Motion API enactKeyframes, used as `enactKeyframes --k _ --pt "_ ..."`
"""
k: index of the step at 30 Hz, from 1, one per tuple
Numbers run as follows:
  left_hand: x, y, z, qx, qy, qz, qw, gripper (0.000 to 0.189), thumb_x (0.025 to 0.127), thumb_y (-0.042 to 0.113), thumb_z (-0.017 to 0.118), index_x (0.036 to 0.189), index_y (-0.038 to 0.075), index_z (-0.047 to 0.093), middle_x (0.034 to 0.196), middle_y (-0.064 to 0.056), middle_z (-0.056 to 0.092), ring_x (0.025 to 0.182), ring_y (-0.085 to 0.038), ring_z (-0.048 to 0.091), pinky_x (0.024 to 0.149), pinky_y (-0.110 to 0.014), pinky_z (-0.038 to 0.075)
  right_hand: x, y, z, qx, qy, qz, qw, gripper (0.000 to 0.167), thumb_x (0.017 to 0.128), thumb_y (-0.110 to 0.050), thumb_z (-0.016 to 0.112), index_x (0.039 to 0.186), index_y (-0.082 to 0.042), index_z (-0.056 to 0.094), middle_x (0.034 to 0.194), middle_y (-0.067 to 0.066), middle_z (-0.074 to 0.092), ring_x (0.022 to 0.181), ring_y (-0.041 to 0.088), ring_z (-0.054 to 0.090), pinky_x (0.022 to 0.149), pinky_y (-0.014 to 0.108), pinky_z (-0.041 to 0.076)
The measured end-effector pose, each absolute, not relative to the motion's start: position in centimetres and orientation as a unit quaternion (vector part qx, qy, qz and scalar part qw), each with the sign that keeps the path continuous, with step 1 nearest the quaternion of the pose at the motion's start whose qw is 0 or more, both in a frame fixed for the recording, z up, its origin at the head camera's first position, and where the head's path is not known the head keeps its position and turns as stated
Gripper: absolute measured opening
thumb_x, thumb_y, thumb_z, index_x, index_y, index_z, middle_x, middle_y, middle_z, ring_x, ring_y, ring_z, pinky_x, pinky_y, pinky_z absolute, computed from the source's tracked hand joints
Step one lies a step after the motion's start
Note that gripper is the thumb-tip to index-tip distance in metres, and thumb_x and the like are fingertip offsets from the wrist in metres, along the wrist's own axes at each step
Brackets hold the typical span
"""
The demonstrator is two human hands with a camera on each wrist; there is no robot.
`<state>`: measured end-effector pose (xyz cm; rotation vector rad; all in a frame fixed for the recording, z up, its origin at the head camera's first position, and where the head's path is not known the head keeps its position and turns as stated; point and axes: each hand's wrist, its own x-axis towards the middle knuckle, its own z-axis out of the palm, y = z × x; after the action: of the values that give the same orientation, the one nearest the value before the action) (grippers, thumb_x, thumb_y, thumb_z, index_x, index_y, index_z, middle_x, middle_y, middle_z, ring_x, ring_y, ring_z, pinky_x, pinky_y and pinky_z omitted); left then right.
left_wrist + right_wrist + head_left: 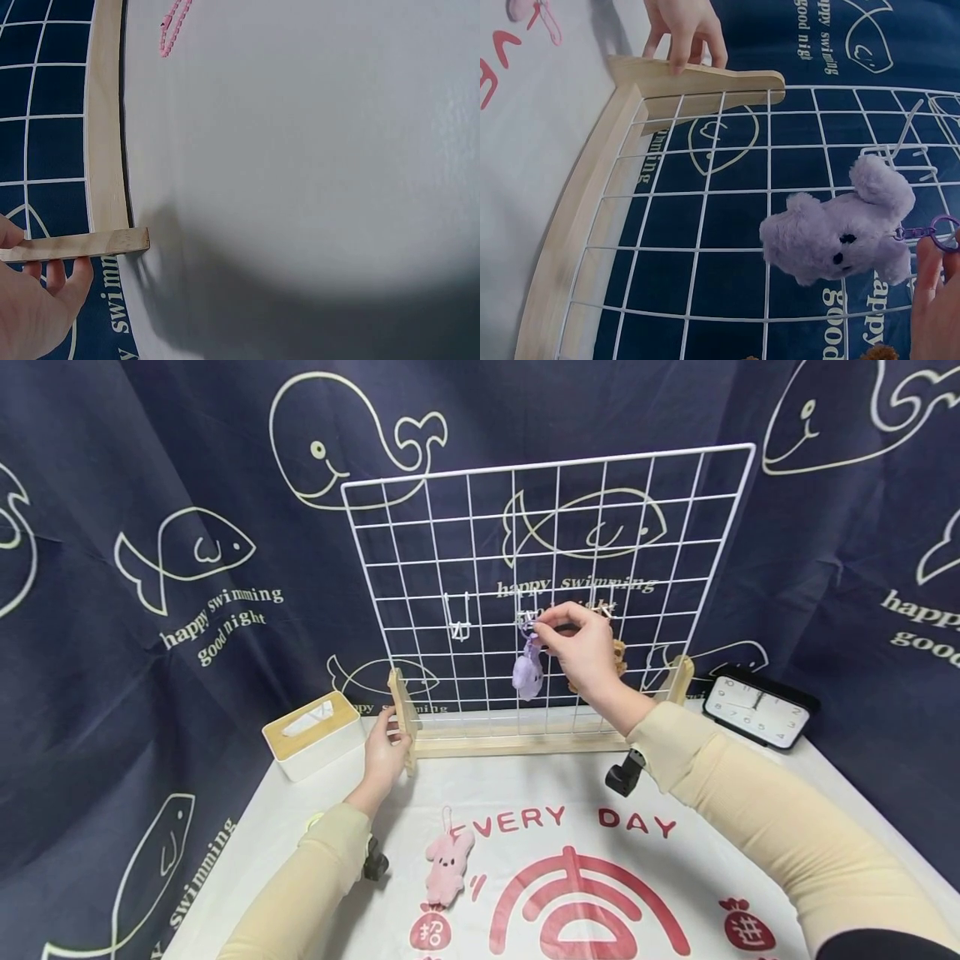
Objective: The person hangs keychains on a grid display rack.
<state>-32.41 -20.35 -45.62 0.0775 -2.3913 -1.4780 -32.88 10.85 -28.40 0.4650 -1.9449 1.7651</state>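
Note:
My right hand point(585, 647) pinches the purple metal ring point(943, 233) of a fluffy purple plush keychain point(528, 677). The plush dangles in front of the white wire grid point(491, 560), its ring close to the middle white hook; whether the ring is over that hook I cannot tell. My left hand point(385, 758) grips the wooden side foot point(82, 244) at the grid's left end, thumb on one face and fingers on the other. A brown plush point(619, 657) hangs partly hidden behind my right hand. An unused white hook point(458, 620) is on the grid's left.
A pink rabbit plush point(447, 864) with a bead chain lies on the white printed tablecloth point(570, 793). A tissue box point(322, 760) stands left of the grid, a black-framed clock point(761, 706) right of it. A dark curtain point(225, 435) hangs behind.

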Motion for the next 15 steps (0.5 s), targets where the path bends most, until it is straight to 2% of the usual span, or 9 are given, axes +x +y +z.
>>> enactKeyframes --k 3,9,15 --pt "-32.52 -20.38 -45.76 0.023 -0.838 -0.519 0.168 0.061 0.090 -0.008 0.058 0.148 0.003 0.044 0.128 -0.029 0.056 0.112 -0.044 0.060 0.099 -0.052 0.054 -32.92 10.80 -28.40 0.163 -0.712 0.641 0.236 0.009 0.090 0.001 0.072 0.096 0.007 0.070 0.083 0.002 0.069 0.069 0.012 0.070 0.065 0.026 0.063" --pt "-32.55 -20.37 -45.74 0.020 -0.832 -0.526 0.174 0.061 0.089 -0.008 0.057 0.147 0.003 0.046 0.127 -0.029 0.057 0.111 -0.044 0.061 0.097 -0.053 0.054 -33.11 10.68 -28.44 0.156 -0.714 0.637 0.246 0.011 0.089 0.002 0.071 0.098 0.009 0.071 0.081 0.001 0.067 0.067 0.011 0.069 0.060 0.019 0.059" --pt "-32.47 -20.45 -45.77 0.024 -0.838 -0.520 0.164 0.061 0.091 -0.006 0.058 0.149 0.004 0.043 0.130 -0.028 0.055 0.113 -0.044 0.059 0.099 -0.051 0.054 -33.48 10.43 -28.48 0.152 -0.728 0.614 0.264 0.011 0.090 0.001 0.072 0.097 0.008 0.072 0.083 0.004 0.069 0.067 0.014 0.066 0.054 0.013 0.050"
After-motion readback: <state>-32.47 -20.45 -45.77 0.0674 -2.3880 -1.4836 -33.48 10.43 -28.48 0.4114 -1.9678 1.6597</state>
